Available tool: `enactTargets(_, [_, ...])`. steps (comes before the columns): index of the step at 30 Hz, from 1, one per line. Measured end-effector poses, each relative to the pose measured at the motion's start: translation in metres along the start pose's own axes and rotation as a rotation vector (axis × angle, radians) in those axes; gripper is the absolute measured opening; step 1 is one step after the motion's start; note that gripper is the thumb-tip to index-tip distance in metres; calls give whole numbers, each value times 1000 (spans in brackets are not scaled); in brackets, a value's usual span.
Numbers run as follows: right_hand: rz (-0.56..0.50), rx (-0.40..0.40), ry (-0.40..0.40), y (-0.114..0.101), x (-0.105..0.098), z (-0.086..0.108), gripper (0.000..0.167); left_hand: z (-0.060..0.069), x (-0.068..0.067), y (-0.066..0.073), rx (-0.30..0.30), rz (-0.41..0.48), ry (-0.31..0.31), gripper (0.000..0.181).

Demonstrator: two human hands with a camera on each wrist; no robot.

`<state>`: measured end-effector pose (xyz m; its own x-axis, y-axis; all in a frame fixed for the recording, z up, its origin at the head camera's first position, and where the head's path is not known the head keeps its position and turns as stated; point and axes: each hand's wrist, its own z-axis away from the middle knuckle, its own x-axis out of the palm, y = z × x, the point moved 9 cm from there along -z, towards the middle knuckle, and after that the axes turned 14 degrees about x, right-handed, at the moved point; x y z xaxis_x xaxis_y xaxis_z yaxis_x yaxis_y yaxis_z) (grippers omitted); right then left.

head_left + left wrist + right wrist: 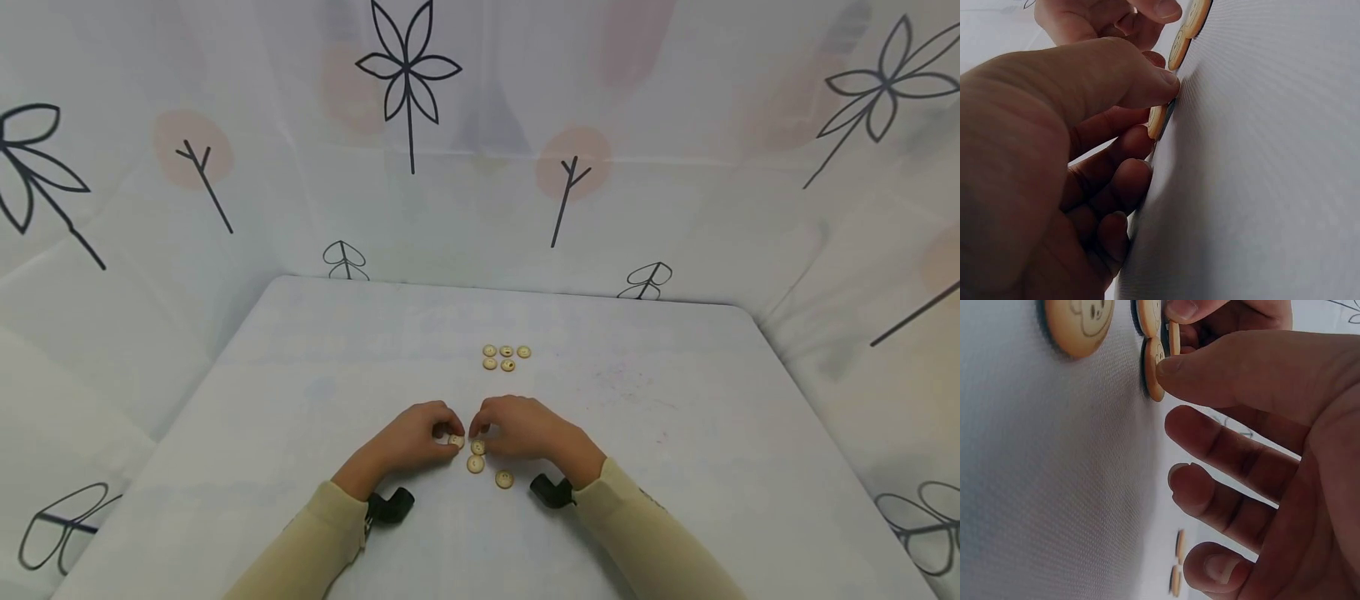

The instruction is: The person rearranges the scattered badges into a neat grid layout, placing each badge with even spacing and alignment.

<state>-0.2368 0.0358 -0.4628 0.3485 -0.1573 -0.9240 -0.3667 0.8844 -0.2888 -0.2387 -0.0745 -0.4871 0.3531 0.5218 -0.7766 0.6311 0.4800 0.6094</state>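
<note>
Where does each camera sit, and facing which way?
Head: on the person's head, facing forward and down at the white table and round discs; left hand, right hand and both sleeves show.
Left wrist: on that wrist, facing the left hand's work; left hand large, right hand partly.
Right wrist: on that wrist, facing the right hand's work; right hand large, left hand partly.
Both wrist views share the two hands and discs.

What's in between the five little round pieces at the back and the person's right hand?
Just bare white table. The head view shows nothing lying between the right hand and those five round pieces.
</note>
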Motion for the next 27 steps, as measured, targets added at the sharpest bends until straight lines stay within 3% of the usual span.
enactTargets(13, [47, -78, -8, -9, 5, 2, 20, 1, -1, 2, -3, 9, 5, 11])
enactTargets(27, [39, -94, 12, -9, 4, 1, 21, 1, -3, 5, 2, -2, 7, 10])
